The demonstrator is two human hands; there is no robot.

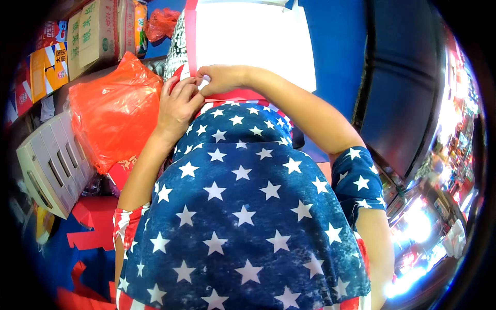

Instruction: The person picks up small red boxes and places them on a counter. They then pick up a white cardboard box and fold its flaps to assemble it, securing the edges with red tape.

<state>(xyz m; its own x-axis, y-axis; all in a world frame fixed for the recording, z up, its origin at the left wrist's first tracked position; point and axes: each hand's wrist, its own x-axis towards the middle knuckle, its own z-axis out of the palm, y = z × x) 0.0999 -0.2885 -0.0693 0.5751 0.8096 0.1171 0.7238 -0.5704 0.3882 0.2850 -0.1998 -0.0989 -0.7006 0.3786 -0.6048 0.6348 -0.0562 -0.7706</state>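
Note:
A large cardboard piece (253,46), white inside with a red edge, lies in front of my body, looking like a box being folded. At its near left corner, both my hands meet. My right hand (225,80) reaches across from the right, its thumb and fingers closed on a small white bit of that corner. My left hand (178,106) rests beside it, fingers curled against the red edge. Exactly what lies beneath the left fingers is hidden.
An orange plastic bag (116,103) bulges beside my left arm. Behind it stand a brown carton (93,39) and colourful boxes (49,70). A grey-white plastic unit (54,163) and red cardboard pieces (93,219) are at left. A dark panel (400,88) stands at right.

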